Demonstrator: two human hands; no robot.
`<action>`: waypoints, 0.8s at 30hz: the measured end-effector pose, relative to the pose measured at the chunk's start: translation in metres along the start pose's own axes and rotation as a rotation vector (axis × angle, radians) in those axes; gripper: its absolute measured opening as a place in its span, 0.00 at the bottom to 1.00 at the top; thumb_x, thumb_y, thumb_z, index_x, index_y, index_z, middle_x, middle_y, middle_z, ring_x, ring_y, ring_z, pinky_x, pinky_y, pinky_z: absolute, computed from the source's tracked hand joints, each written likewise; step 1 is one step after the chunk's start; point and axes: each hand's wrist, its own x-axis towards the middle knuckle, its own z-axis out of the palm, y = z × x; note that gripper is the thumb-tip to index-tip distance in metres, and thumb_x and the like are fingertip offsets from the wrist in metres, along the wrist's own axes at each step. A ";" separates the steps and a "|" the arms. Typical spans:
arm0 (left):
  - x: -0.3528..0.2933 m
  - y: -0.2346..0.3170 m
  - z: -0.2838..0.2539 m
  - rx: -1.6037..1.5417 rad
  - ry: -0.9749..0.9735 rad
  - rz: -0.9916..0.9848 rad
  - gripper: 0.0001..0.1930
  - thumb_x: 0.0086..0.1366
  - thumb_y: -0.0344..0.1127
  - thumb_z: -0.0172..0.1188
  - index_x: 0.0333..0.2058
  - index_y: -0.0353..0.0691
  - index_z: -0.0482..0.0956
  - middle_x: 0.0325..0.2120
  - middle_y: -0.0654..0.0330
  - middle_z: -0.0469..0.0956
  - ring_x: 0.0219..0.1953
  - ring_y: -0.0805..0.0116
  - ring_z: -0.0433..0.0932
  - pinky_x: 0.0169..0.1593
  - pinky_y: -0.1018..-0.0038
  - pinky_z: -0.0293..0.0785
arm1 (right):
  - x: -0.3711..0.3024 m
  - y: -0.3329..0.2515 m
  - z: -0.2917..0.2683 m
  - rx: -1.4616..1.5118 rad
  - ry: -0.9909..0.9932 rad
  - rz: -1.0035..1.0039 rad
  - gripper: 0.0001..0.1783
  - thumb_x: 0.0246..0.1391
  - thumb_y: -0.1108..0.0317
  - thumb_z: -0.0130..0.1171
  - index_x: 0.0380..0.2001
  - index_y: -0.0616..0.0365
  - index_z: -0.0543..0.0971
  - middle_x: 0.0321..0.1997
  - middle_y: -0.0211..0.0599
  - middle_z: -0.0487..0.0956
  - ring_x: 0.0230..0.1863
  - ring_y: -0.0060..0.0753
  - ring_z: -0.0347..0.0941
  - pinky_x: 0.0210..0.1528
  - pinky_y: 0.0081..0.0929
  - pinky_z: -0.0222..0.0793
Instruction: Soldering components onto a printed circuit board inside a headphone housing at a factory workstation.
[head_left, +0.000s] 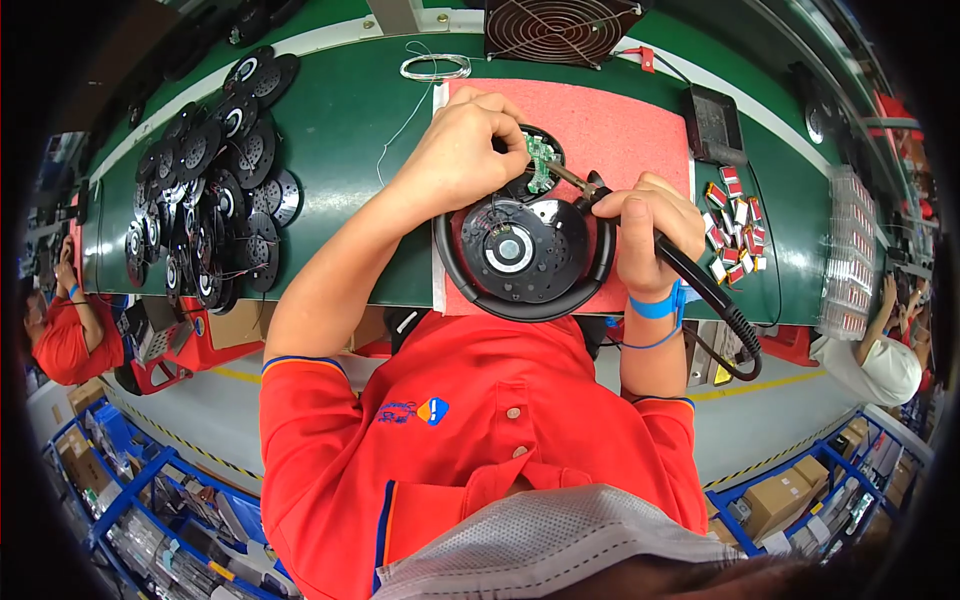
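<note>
My right hand (655,225) is wrapped round a black soldering iron (570,177), its metal shaft pointing left at a green circuit board (541,160). The board sits in a round black ear cup of a pair of headphones. Over the cup's left side, my left hand (470,150) is closed in a pinch; what its fingertips hold is hidden. Nearer me lies a black speaker plate (548,250) with a silver centre, inside the curved black headband (525,310). All of this rests on a pink foam mat (620,120).
Many black speaker plates (215,190) with loose wires are heaped at left. A thin wire coil (436,67) lies at the back, near a fan (560,28). At right are a black tray (714,122), small red-and-white battery packs (735,225) and stacked clear trays (850,255). Other people sit at both sides.
</note>
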 end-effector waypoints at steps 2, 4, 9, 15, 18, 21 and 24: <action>0.002 -0.002 -0.004 0.000 -0.071 0.011 0.04 0.48 0.29 0.62 0.23 0.35 0.80 0.37 0.58 0.78 0.45 0.59 0.71 0.51 0.68 0.66 | 0.000 -0.001 0.000 0.004 -0.002 -0.003 0.15 0.53 0.72 0.49 0.16 0.67 0.76 0.14 0.38 0.74 0.13 0.26 0.59 0.17 0.25 0.50; 0.007 0.000 -0.007 0.007 -0.125 -0.003 0.05 0.49 0.30 0.62 0.24 0.35 0.81 0.37 0.58 0.78 0.45 0.59 0.71 0.51 0.68 0.66 | 0.000 -0.001 -0.001 0.005 -0.001 -0.005 0.15 0.53 0.72 0.49 0.16 0.67 0.76 0.14 0.37 0.73 0.13 0.26 0.59 0.17 0.25 0.51; 0.016 -0.001 -0.013 0.022 -0.270 -0.043 0.05 0.50 0.30 0.62 0.24 0.34 0.81 0.37 0.57 0.77 0.46 0.60 0.71 0.51 0.69 0.66 | -0.002 -0.001 -0.001 0.008 -0.008 -0.002 0.14 0.53 0.72 0.50 0.16 0.66 0.77 0.14 0.37 0.73 0.14 0.26 0.60 0.17 0.25 0.51; 0.019 0.007 -0.018 0.140 -0.290 0.093 0.05 0.50 0.30 0.61 0.23 0.34 0.80 0.36 0.59 0.77 0.46 0.61 0.69 0.51 0.70 0.65 | -0.002 -0.001 -0.002 -0.002 -0.018 -0.005 0.14 0.53 0.71 0.51 0.16 0.66 0.77 0.14 0.37 0.73 0.13 0.27 0.60 0.18 0.25 0.52; 0.020 0.008 -0.018 0.160 -0.318 0.073 0.05 0.50 0.31 0.61 0.23 0.35 0.80 0.36 0.60 0.77 0.46 0.61 0.68 0.51 0.70 0.66 | -0.003 -0.001 -0.001 -0.002 -0.013 -0.002 0.14 0.53 0.71 0.51 0.16 0.65 0.77 0.13 0.37 0.73 0.13 0.27 0.61 0.18 0.25 0.53; 0.019 0.009 -0.018 0.176 -0.313 0.089 0.05 0.50 0.31 0.61 0.22 0.35 0.80 0.36 0.60 0.77 0.45 0.61 0.68 0.51 0.70 0.66 | -0.001 -0.002 -0.002 -0.018 -0.050 0.012 0.14 0.52 0.70 0.51 0.16 0.65 0.77 0.13 0.37 0.72 0.14 0.28 0.61 0.18 0.25 0.53; 0.019 0.010 -0.018 0.173 -0.318 0.085 0.05 0.50 0.31 0.61 0.22 0.35 0.80 0.36 0.60 0.77 0.45 0.61 0.68 0.50 0.70 0.66 | -0.001 -0.002 -0.001 -0.026 -0.043 0.012 0.14 0.53 0.70 0.51 0.17 0.65 0.77 0.13 0.37 0.72 0.14 0.29 0.62 0.18 0.25 0.54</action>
